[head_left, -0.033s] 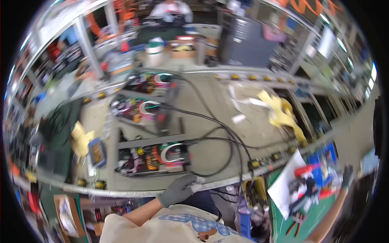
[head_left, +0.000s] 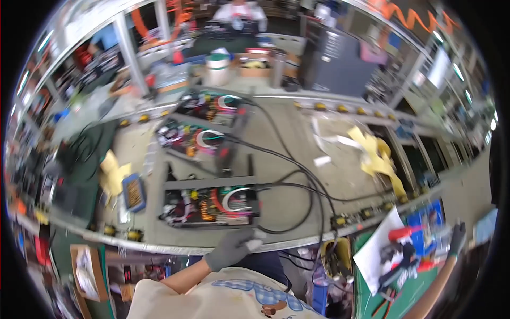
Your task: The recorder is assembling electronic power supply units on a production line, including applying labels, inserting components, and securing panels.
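Nothing has changed: the gloved left hand (head_left: pixel 232 248) rests as before

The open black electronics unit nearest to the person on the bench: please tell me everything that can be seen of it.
The open black electronics unit is a flat rectangular box lying level near the front edge of the grey workbench. Its top is open, showing orange and red parts, coloured wires and a curved white piece. Thick black cables run from its right side across the bench. The left hand, in a grey glove, rests at its front right corner. Finer detail is blurred.

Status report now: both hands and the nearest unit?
Left hand, grey glove, at near edge of open electronics unit. Right hand out right, empty. Black cables beside unit.
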{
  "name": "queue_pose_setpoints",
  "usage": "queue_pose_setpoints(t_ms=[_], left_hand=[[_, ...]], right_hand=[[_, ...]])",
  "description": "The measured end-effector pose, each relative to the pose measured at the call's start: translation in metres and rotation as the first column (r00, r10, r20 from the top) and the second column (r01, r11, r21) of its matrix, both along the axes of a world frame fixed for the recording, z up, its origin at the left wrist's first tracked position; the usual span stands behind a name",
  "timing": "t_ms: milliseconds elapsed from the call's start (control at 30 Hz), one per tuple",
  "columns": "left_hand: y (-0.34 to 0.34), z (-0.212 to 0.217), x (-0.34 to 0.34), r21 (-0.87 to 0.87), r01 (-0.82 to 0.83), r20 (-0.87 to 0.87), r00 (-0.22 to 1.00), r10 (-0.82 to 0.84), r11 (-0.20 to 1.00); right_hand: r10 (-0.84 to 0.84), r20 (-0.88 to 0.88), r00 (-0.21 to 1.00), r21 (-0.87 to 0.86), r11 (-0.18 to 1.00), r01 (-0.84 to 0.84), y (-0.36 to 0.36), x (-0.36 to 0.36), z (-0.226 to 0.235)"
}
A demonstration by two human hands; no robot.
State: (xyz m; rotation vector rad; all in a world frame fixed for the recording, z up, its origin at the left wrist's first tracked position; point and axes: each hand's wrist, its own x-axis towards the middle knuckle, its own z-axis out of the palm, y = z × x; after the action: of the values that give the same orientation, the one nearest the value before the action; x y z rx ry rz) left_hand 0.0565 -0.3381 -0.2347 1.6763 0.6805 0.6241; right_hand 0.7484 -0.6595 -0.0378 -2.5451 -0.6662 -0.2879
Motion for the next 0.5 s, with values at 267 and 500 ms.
queue_pose_setpoints(t_ms=[267, 500], left_hand=[[0.022, 0.015, -0.152, 0.016, -0.901, 0.422, 0.399, 0.814, 0.434], [0.211, 0.010, -0.207, 0.399, -0.742, 0.083, 0.614, 0.785, 0.538]], right_hand=[[0.988, -0.096, 0.119, -0.199, 0.098, -0.975, 0.260, -0.481, 0.071], [0.914, -0.325, -0.244, -0.433, -0.374, -0.820, 0.347, -0.668, 0.049]])
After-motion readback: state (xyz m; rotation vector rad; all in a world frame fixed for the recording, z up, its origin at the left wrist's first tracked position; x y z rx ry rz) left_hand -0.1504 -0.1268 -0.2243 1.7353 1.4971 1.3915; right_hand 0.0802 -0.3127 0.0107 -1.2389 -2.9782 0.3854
